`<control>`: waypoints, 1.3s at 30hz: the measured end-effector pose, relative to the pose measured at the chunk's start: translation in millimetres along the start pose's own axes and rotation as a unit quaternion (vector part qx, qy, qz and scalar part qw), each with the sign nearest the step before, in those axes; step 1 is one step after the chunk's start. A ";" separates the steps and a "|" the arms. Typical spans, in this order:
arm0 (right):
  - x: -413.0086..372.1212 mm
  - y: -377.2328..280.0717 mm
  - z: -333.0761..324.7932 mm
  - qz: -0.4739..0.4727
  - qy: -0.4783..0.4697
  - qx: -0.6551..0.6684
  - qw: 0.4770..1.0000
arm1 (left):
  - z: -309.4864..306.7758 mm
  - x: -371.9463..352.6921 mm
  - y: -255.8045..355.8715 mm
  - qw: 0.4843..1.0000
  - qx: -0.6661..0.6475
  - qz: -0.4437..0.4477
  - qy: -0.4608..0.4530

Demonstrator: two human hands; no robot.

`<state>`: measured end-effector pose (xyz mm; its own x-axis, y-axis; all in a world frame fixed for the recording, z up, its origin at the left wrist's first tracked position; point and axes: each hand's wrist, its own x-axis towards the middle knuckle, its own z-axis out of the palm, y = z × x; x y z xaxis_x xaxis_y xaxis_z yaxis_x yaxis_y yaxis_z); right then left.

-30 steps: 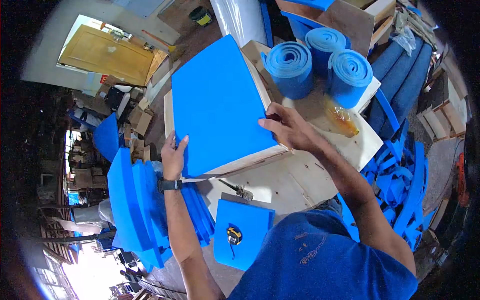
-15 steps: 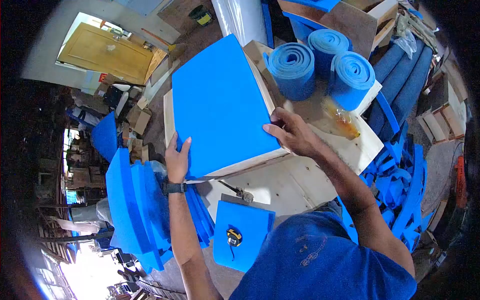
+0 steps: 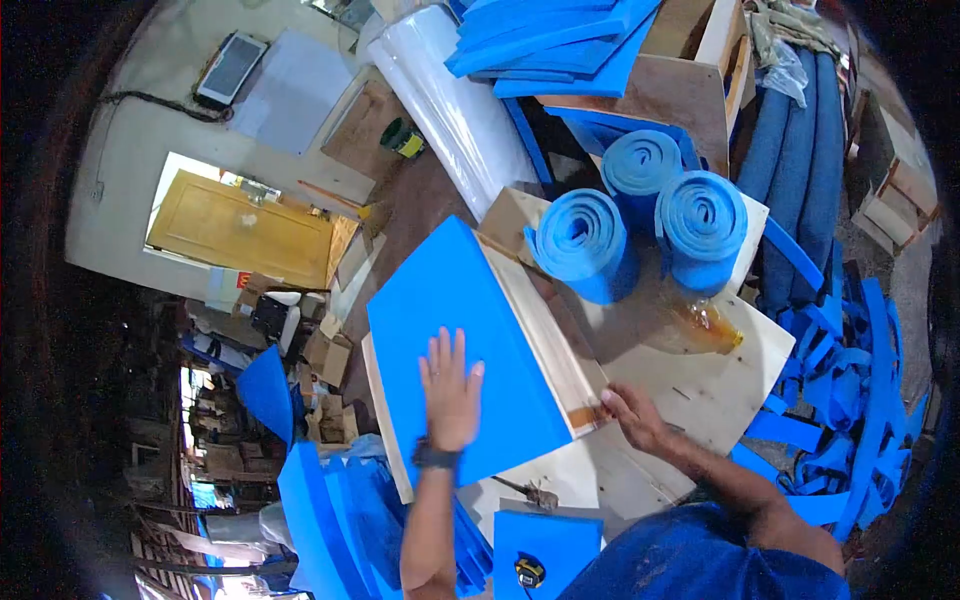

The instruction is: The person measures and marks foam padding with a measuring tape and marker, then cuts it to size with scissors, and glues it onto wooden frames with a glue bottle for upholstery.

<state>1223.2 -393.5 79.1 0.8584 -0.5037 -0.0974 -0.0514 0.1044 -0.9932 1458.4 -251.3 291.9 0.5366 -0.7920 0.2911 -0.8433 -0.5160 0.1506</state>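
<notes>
A blue foam sheet point(image 3: 455, 300) lies on top of a plywood box point(image 3: 545, 335) on the workbench. My left hand point(image 3: 451, 392) rests flat on the sheet with the fingers spread. My right hand point(image 3: 630, 415) holds the box's near right corner, beside a brown glue streak. Three rolls of blue foam point(image 3: 640, 215) stand on the board just behind the box.
A bottle of amber liquid point(image 3: 705, 325) lies on the wooden bench point(image 3: 720, 385). A tape measure point(image 3: 528, 572) sits on a small blue sheet at the front. Blue foam slabs point(image 3: 335, 515) lean at the left, offcut strips point(image 3: 850, 400) pile at the right, a white roll point(image 3: 455, 100) lies behind.
My left hand moved from the sheet's lower left edge onto its top, palm flat. My right hand left the sheet's right edge for the box's near corner. The view tilted upward.
</notes>
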 end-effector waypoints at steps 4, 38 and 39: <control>9.5 -9.6 -4.0 0.025 -0.043 0.035 0.998 | 5.5 4.2 8.9 0.994 0.079 0.008 -0.078; 68.7 26.0 -32.2 0.080 -0.098 -0.037 0.991 | 74.6 228.1 -84.9 0.979 -0.177 -0.075 -0.070; 73.2 21.2 -30.3 0.072 -0.088 -0.049 0.992 | 75.4 229.1 -88.9 0.978 -0.177 -0.078 -0.073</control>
<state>1269.5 -454.2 49.0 0.9141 -0.3303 -0.2352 -0.2223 0.0769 -0.9719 1658.7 -411.5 274.0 0.6367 -0.7639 0.1047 -0.6946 -0.5092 0.5082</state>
